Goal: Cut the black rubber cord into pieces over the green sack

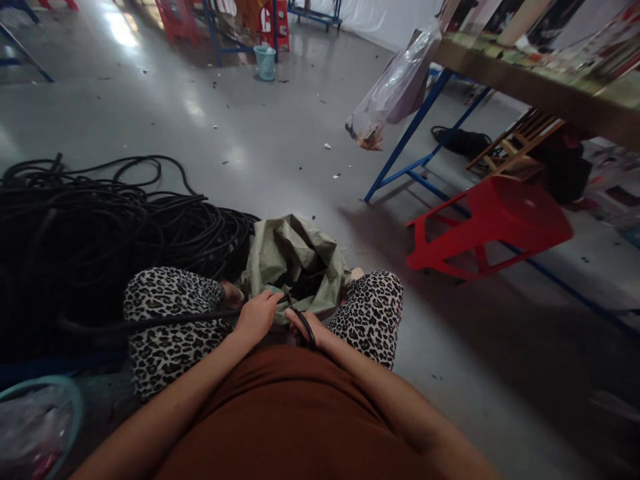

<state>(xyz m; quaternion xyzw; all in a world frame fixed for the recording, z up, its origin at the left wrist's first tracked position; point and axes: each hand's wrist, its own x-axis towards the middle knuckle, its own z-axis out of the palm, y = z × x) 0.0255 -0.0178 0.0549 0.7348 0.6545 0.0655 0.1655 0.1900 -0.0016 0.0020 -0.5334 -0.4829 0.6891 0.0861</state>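
Observation:
My left hand [259, 316] is closed around a black rubber cord [185, 320], which runs across my left thigh from the left. In my right hand [306, 327] is a pair of black-handled scissors [306, 328], its blades close to the cord's end by my left fingertips. Both hands are over the near rim of a greenish woven sack [270, 250] standing between my knees. The sack's mouth gapes, and dark pieces [305, 283] lie inside, too shadowed to make out. A large tangled heap of black cord [150, 227] covers the floor on my left.
A red plastic stool [520, 213] lies tipped to the right, beside a blue-legged worktable [540, 77]. A clear plastic bag [395, 87] hangs from the table's corner. At the lower left is a light-blue basket [77, 400]; a small blue bin [265, 63] stands farther off.

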